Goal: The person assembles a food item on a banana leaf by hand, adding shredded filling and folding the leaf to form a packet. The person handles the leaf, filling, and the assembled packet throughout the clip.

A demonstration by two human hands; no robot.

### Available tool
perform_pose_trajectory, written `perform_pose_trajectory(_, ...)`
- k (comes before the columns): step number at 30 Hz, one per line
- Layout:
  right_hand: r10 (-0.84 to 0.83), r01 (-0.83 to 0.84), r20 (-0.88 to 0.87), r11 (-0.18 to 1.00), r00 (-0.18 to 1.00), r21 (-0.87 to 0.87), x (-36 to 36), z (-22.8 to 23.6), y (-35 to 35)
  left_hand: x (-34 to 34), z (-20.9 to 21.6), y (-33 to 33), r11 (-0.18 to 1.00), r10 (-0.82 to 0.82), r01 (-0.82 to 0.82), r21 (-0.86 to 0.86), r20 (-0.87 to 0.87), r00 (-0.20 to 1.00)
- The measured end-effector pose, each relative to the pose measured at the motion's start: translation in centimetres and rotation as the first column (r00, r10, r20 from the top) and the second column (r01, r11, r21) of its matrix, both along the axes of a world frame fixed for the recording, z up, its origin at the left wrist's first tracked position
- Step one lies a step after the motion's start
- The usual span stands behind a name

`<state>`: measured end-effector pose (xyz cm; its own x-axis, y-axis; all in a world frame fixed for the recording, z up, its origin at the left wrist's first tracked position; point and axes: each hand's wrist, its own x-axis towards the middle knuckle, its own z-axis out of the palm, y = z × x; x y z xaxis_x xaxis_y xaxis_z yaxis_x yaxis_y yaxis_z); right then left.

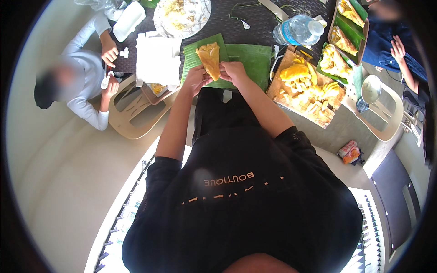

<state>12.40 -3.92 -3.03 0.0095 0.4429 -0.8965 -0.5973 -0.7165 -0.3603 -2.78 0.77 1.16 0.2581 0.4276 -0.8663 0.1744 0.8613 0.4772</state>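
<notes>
A folded yellow crepe-like triangle (209, 58), its point toward me, lies over green banana leaf pieces (252, 59) at the table's near edge. My left hand (195, 78) is closed on the lower left side of the crepe, fingers partly tucked under it. From the other side, my right hand (233, 73) pinches the lower right edge between its fingertips. Just right of the leaves sits a wooden cutting board (322, 119), covered with cut yellow fruit that looks like mango (295, 73).
Behind the board stands a water bottle (296, 32). White paper sheets (158, 61) and a plate (160, 22) of yellow crumbly food are on the left. At right, a tray (358, 55) and a leaf hold more folded crepes (336, 61). A person (84, 68) sits left; another (387, 52) is right.
</notes>
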Motion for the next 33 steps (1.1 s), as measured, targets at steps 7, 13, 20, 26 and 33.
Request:
perform_pose_trajectory(7, 0.071, -0.073, -0.047, 0.997, 0.996, -0.032, 0.2, 0.3, 0.1, -1.4, -1.5, 0.3, 0.985, -0.172, 0.172, 0.027, -0.026, 0.985)
perform_pose_trajectory(13, 0.097, -0.096, -0.037, 0.995, 0.995, 0.009, 0.3, 0.0, 0.0, -2.3, -3.1, -0.1, 0.901, -0.322, 0.369, 0.229, -0.218, 0.921)
perform_pose_trajectory(20, 0.159, -0.16, 0.025, 0.985, 0.987, 0.059, 0.8, -0.2, -0.1, -2.1, -2.1, -0.5, 0.545, -0.383, 0.718, 0.433, -0.633, 0.673)
perform_pose_trajectory(26, 0.276, -0.362, 0.403, 0.919, 0.873, 0.155, 1.1, -0.1, -0.4, -1.9, -1.0, -0.7, 0.566, -0.259, 0.705, 0.428, -0.72, 0.644)
perform_pose_trajectory(33, 0.193, -0.488, 0.78, 0.858, 0.595, 0.159, 1.0, -0.9, -0.7, -2.1, -0.9, -0.7, 0.701, -0.06, 0.483, 0.525, -0.631, 0.773)
